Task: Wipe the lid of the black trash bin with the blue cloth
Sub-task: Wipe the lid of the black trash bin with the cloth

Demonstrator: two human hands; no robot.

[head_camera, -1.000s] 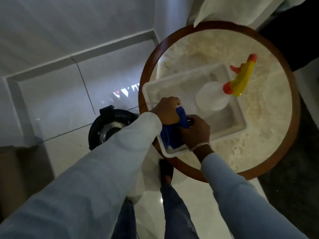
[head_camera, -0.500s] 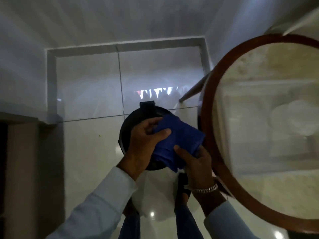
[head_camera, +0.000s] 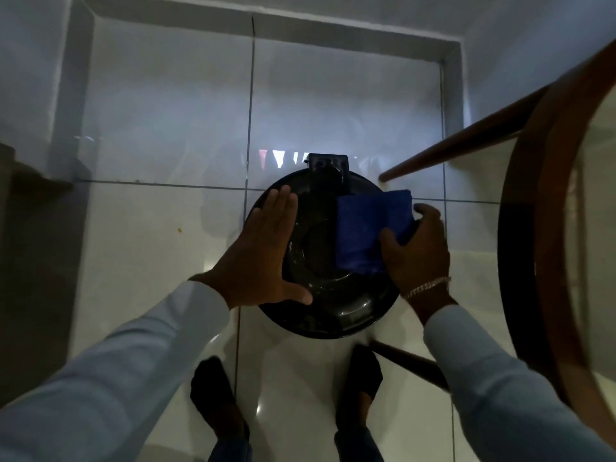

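The black trash bin's round glossy lid (head_camera: pixel 333 305) sits on the floor right below me, with a square hinge block at its far edge. A folded blue cloth (head_camera: pixel 363 228) lies flat on the right half of the lid. My right hand (head_camera: pixel 416 251) grips the cloth's right side, thumb on top, and presses it onto the lid. My left hand (head_camera: pixel 263 255) rests flat on the lid's left edge, fingers together and pointing away, holding nothing. Both arms wear light sleeves.
A round table with a brown wooden rim (head_camera: pixel 533 228) stands close on the right; two of its legs (head_camera: pixel 460 141) slant down beside the bin. My two feet in dark shoes (head_camera: pixel 216 401) stand on the white tiled floor just before the bin. Walls enclose the corner behind.
The cloth came out of the tray on the table and over to the bin. It now lies on the lid under my right hand; my left hand has let go and lies flat on the lid.
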